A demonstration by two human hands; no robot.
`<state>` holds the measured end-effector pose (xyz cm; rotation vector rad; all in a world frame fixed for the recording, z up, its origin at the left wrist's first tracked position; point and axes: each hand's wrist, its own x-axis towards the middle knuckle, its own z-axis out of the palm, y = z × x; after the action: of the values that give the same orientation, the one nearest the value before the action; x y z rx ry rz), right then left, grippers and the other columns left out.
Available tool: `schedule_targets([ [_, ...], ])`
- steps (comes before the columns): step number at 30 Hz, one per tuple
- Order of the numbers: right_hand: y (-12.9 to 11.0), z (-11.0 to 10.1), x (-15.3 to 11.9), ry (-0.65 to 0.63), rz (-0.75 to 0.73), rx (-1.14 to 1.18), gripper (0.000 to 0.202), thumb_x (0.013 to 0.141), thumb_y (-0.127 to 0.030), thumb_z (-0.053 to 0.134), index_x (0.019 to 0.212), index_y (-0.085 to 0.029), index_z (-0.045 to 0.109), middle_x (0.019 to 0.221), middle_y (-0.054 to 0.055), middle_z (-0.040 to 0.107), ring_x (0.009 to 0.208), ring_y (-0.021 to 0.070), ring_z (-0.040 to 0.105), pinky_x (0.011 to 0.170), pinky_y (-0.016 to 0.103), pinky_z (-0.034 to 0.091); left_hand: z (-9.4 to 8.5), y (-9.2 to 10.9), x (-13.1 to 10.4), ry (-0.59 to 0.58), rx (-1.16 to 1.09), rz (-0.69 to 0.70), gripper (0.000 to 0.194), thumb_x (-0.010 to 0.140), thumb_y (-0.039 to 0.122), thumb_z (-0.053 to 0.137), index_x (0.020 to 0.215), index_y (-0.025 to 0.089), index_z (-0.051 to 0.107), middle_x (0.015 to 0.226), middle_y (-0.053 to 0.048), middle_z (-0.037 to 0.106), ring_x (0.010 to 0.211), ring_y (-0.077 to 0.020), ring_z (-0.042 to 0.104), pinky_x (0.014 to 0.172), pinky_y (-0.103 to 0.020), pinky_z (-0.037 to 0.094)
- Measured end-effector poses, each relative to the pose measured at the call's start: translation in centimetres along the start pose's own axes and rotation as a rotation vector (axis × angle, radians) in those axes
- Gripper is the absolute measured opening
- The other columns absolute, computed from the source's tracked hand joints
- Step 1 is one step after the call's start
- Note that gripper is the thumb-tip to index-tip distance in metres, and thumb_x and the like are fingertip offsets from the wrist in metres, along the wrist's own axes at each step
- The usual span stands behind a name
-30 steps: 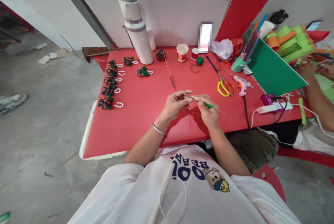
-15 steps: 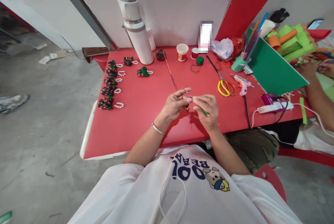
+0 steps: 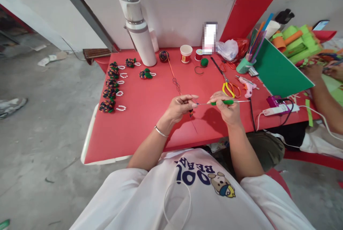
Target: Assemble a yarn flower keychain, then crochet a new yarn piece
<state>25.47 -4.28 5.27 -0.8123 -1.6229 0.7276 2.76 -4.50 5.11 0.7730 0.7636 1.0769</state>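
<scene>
My left hand [image 3: 180, 107] pinches a small multicoloured yarn piece [image 3: 191, 113], which hangs below its fingers. In my right hand [image 3: 226, 109] is a green-handled crochet hook [image 3: 224, 102], held level, its thin metal shaft reaching to the yarn at my left fingertips. Orange and dark yarn [image 3: 172, 69] runs from a multicoloured yarn ball [image 3: 164, 56] down to my left hand. At the left of the red table [image 3: 128, 130] several finished-looking yarn pieces with white bead loops [image 3: 107, 106] lie in a column.
A white flask [image 3: 142, 40], a paper cup [image 3: 185, 54], a thread spool [image 3: 198, 54] and green yarn [image 3: 204, 62] stand at the back. Scissors [image 3: 227, 88], a pink glue gun [image 3: 249, 86] and a power strip [image 3: 281, 110] lie right. Another person's arm [image 3: 325, 94] is at far right.
My right hand has moved right, away from my left, and the hook's green handle and shaft now show. My left hand stays nearly in place, with more of the yarn piece visible below it.
</scene>
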Motion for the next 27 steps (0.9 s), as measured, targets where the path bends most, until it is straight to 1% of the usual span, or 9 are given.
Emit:
schedule_targets([
  [3, 0.8, 1.7, -0.6, 0.105, 0.064, 0.124, 0.032, 0.098, -0.057, 0.068, 0.087, -0.029, 0.080, 0.080, 0.003, 0.078, 0.086, 0.0239, 0.074, 0.084, 0.045, 0.061, 0.0, -0.1, 0.0, -0.007, 0.008, 0.006, 0.053, 0.051, 0.031, 0.104, 0.097, 0.015, 0.083, 0.062, 0.001, 0.068, 0.048, -0.0051, 0.050, 0.044, -0.019, 0.031],
  [5, 0.9, 3.1, -1.1, 0.128, 0.091, 0.132, 0.035, 0.099, -0.059, 0.065, 0.092, -0.028, 0.080, 0.086, 0.004, 0.080, 0.088, 0.0238, 0.075, 0.085, 0.045, 0.062, 0.1, -0.4, 0.1, 0.000, 0.025, 0.034, 0.057, 0.054, 0.031, 0.103, 0.105, 0.015, 0.082, 0.064, 0.002, 0.068, 0.049, -0.0050, 0.050, 0.046, -0.019, 0.033],
  [9, -0.2, 5.2, -2.0, 0.076, -0.105, -0.210, 0.021, 0.103, -0.044, 0.065, 0.106, -0.033, 0.082, 0.105, 0.003, 0.083, 0.099, 0.0230, 0.074, 0.093, 0.045, 0.060, 0.4, -1.1, 0.2, 0.094, 0.070, 0.164, 0.069, 0.059, 0.028, 0.102, 0.121, 0.014, 0.078, 0.067, 0.002, 0.068, 0.058, -0.0079, 0.058, 0.057, -0.021, 0.044],
  [12, -0.7, 6.0, -2.4, 0.150, -0.281, -0.504, 0.016, 0.100, -0.034, 0.070, 0.111, -0.035, 0.082, 0.109, 0.003, 0.084, 0.099, 0.0231, 0.071, 0.092, 0.044, 0.058, 0.7, -1.4, 0.1, 0.140, 0.082, 0.208, 0.077, 0.062, 0.031, 0.100, 0.131, 0.013, 0.073, 0.068, 0.002, 0.069, 0.060, -0.0092, 0.060, 0.061, -0.022, 0.045],
  [15, -0.6, 6.3, -2.6, 0.207, -0.320, -0.630, 0.017, 0.100, -0.036, 0.070, 0.112, -0.037, 0.082, 0.110, 0.003, 0.083, 0.101, 0.0243, 0.068, 0.091, 0.044, 0.057, 0.8, -1.3, 0.0, 0.116, 0.036, 0.168, 0.078, 0.061, 0.034, 0.101, 0.132, 0.015, 0.073, 0.067, 0.003, 0.070, 0.056, -0.0082, 0.058, 0.055, -0.021, 0.041],
  [17, -0.3, 6.2, -2.6, 0.207, -0.339, -0.634, 0.018, 0.102, -0.040, 0.067, 0.111, -0.038, 0.082, 0.111, 0.002, 0.083, 0.101, 0.0245, 0.067, 0.091, 0.045, 0.057, 0.6, -1.0, 0.0, 0.077, -0.005, 0.106, 0.077, 0.059, 0.033, 0.102, 0.128, 0.016, 0.074, 0.067, 0.003, 0.068, 0.051, -0.0065, 0.053, 0.050, -0.020, 0.035],
  [20, -0.1, 5.2, -2.1, 0.093, -0.344, -0.544, 0.022, 0.103, -0.047, 0.063, 0.111, -0.037, 0.082, 0.110, 0.001, 0.084, 0.099, 0.0235, 0.070, 0.091, 0.046, 0.058, 0.2, -0.5, -0.1, 0.030, -0.049, 0.027, 0.071, 0.057, 0.028, 0.102, 0.122, 0.015, 0.077, 0.068, 0.003, 0.067, 0.054, -0.0065, 0.054, 0.051, -0.020, 0.034],
  [23, -0.3, 3.2, -1.0, -0.025, -0.308, -0.405, 0.023, 0.102, -0.047, 0.066, 0.114, -0.035, 0.081, 0.108, 0.001, 0.085, 0.096, 0.0230, 0.072, 0.092, 0.047, 0.058, -0.1, 0.0, -0.2, 0.035, -0.040, 0.007, 0.063, 0.057, 0.024, 0.101, 0.116, 0.015, 0.080, 0.067, 0.003, 0.065, 0.056, -0.0070, 0.056, 0.049, -0.019, 0.032],
  [27, -1.3, 0.5, 0.5, -0.093, -0.241, -0.319, 0.018, 0.098, -0.045, 0.072, 0.109, -0.036, 0.083, 0.101, -0.001, 0.085, 0.100, 0.0247, 0.071, 0.093, 0.048, 0.058, 0.0, 0.4, -0.2, 0.047, -0.019, 0.001, 0.054, 0.054, 0.025, 0.101, 0.104, 0.014, 0.082, 0.063, 0.003, 0.063, 0.049, -0.0037, 0.047, 0.044, -0.018, 0.023],
])
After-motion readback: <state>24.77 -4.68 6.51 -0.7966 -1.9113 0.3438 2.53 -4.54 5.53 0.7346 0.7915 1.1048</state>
